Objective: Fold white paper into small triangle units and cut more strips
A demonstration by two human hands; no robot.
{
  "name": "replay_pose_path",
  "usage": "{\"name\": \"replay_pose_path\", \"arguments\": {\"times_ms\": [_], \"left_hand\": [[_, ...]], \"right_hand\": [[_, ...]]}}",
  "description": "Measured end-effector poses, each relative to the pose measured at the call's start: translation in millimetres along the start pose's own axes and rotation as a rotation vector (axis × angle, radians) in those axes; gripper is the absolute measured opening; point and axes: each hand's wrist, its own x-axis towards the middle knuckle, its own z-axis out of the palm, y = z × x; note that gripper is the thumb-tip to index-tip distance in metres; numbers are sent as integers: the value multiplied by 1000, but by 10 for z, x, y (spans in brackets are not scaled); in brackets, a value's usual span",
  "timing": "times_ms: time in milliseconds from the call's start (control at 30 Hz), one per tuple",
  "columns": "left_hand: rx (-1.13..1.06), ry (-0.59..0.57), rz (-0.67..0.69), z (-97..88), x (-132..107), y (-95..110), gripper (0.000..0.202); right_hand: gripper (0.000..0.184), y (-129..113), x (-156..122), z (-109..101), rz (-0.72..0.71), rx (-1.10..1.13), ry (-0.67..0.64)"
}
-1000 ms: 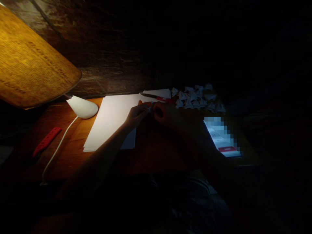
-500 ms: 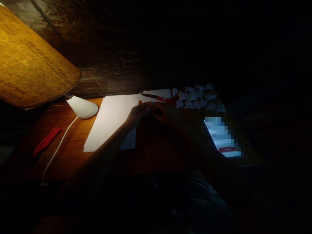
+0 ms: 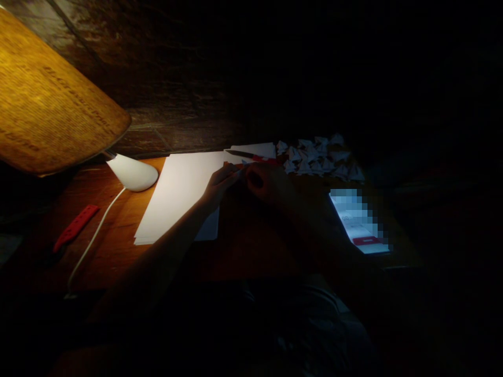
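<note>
Both hands meet over the table beyond the right side of a stack of white paper sheets (image 3: pixel 176 193). My left hand (image 3: pixel 220 183) is closed on a small piece of folded paper (image 3: pixel 238 172), pale and mostly hidden by fingers. At its far end my right hand (image 3: pixel 269 180), dark in shadow, pinches the same paper with curled fingers. Just behind the hands, a knife (image 3: pixel 240 154) with a red handle lies on smaller white sheets (image 3: pixel 253 148). Right of the knife sit several small folded paper pieces (image 3: pixel 310 154), grouped together.
A lamp with a yellow-brown shade (image 3: pixel 58 99) and white base (image 3: pixel 135 174) stands at the left, its white cord (image 3: pixel 94 235) running forward. Near the cord lies a red power strip (image 3: pixel 76 226). A lit phone (image 3: pixel 353 222) rests on the wooden table (image 3: pixel 251 251) at right.
The small paper has shifted slightly between my fingers, and a pale tip now shows above them. Both hands stay in nearly the same place.
</note>
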Motion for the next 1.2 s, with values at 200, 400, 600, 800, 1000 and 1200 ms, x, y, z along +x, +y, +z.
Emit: {"name": "replay_pose_path", "arguments": {"times_ms": [200,400,600,800,1000,1200], "left_hand": [[-105,-21,-27,41,10,22,28],[-87,-52,-18,43,9,19,28],[-115,-51,-44,54,12,-18,28],[-186,-68,-96,48,-2,-72,44],[-191,-55,-114,45,-31,-66,42],[-164,-82,-108,62,-29,-32,44]], "right_hand": [[6,-30,-9,-7,1,-40,-4],[4,-36,-9,-5,15,-87,4],[6,-34,-16,-7,6,-93,-30],[12,-40,-32,17,-4,-40,0],[19,-31,-49,38,-1,27,36],[9,-14,-40,54,-32,8,56]]}}
